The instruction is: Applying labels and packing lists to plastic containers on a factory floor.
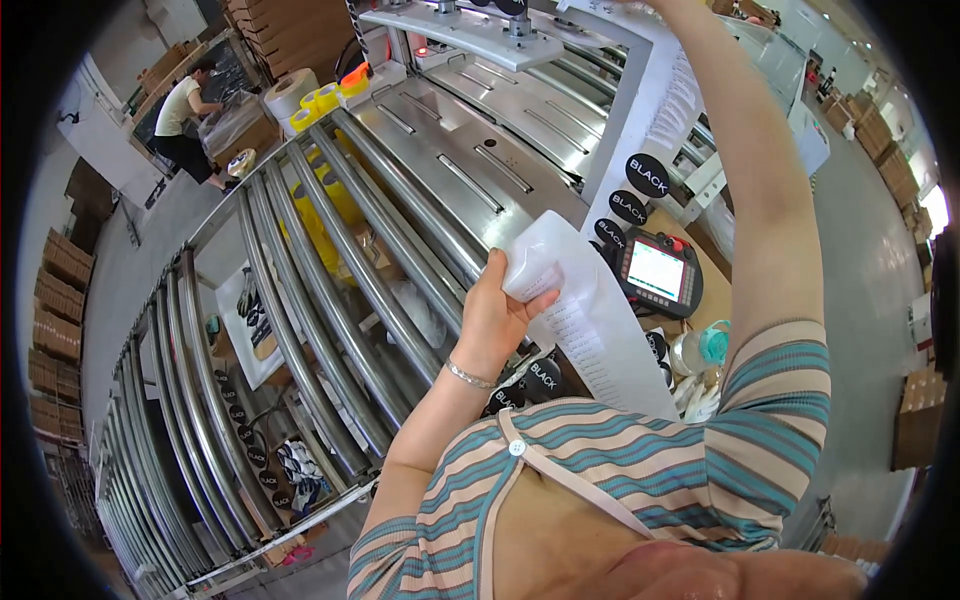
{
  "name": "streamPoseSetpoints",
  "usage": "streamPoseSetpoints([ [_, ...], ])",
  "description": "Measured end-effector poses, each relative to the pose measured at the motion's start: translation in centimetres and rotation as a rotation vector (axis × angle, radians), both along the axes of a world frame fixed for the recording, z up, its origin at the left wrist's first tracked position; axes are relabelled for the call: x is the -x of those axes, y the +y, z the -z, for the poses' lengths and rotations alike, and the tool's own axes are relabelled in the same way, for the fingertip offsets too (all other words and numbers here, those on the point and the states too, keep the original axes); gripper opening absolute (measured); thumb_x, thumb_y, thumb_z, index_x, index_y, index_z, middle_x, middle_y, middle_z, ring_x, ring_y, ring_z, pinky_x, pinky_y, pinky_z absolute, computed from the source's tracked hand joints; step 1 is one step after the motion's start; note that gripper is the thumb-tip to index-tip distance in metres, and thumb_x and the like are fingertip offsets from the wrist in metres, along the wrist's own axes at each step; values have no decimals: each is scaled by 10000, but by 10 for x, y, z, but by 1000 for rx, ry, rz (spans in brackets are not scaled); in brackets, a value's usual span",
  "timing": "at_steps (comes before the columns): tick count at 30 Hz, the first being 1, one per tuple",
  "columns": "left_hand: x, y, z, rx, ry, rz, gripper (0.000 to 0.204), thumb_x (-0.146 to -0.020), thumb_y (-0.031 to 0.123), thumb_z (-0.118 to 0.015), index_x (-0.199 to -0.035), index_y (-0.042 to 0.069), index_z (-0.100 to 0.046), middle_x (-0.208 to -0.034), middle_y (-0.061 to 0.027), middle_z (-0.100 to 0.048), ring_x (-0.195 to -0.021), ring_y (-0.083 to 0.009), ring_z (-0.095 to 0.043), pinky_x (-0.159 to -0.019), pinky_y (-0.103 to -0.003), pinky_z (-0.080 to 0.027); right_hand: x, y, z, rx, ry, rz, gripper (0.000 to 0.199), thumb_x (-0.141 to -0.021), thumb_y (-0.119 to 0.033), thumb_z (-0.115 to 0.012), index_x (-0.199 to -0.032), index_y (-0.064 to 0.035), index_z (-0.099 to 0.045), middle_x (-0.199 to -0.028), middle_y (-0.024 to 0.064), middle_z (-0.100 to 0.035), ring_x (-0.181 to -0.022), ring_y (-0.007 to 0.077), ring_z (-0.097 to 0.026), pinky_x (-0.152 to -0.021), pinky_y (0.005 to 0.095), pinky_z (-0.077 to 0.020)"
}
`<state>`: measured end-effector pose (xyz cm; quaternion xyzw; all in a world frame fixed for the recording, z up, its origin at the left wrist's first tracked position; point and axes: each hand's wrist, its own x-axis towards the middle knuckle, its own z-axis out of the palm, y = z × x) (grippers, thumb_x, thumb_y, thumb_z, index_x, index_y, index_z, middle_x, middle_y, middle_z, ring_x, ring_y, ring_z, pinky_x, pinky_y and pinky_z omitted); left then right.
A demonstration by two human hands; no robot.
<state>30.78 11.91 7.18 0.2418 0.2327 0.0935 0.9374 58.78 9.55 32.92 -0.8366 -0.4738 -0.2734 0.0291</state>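
Observation:
My left hand (498, 315) is closed on a folded, slightly glossy white sheet (595, 330), thumb on one side and fingers at the printed face. The sheet hangs down toward my striped top, with rows of small print along it. My right arm (765, 180) reaches up and away to the top edge, where only a sliver of my right hand (665, 5) shows beside a white machine part; its fingers are cut off. Close to the sheet is a handheld control panel (660, 275) with a lit screen. Black round labels (628, 206) lie between it and the metal bed.
A roller conveyor (330, 230) runs to the left from a steel machine bed (480, 140). Yellow tape rolls (320, 98) stand at its far edge. A clear bottle with a teal cap (700, 348) sits near my right side. Another person (185, 120) works at the far left.

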Motion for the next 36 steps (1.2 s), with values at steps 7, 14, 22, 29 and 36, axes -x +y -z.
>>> streamPoseSetpoints([
  [7,-6,8,13,36,-20,21,423,-938,342,-340,-1152,-15,-416,-1104,-148,-516,-965,-280,-559,-698,-358,-540,-44,15,-10,84,-169,161,349,-576,-301,-613,-738,6,-653,-780,217,-625,-768,339,-619,-714,394,-500],
  [14,-10,10,18,49,1,31,417,-938,339,-341,-1151,-12,-418,-1104,-145,-517,-963,-277,-558,-700,-366,-543,-33,13,-13,52,-57,276,344,-569,-267,-634,-768,14,-650,-825,210,-628,-808,317,-620,-718,383,-509],
  [22,-14,8,21,61,14,44,417,-938,342,-343,-1149,-10,-420,-1109,-148,-513,-975,-274,-551,-695,-365,-545,-29,15,-9,109,-68,342,361,-567,-254,-645,-827,-3,-655,-925,213,-615,-940,341,-574,-806,401,-477],
  [29,-7,7,17,42,-17,35,423,-939,347,-334,-1151,-9,-419,-1096,-144,-525,-953,-275,-563,-702,-360,-539,7,-15,-14,24,189,-255,370,-581,-199,-643,-899,-10,-632,-1126,215,-526,-1077,358,-465,-877,429,-416],
  [36,8,12,8,29,-85,-10,419,-938,341,-336,-1161,-5,-414,-1107,-142,-529,-965,-280,-564,-704,-372,-532,101,-42,129,247,866,-476,429,-746,-130,-615,-1140,-49,-465,-806,53,-562,-703,123,-538,-617,266,-439],
])
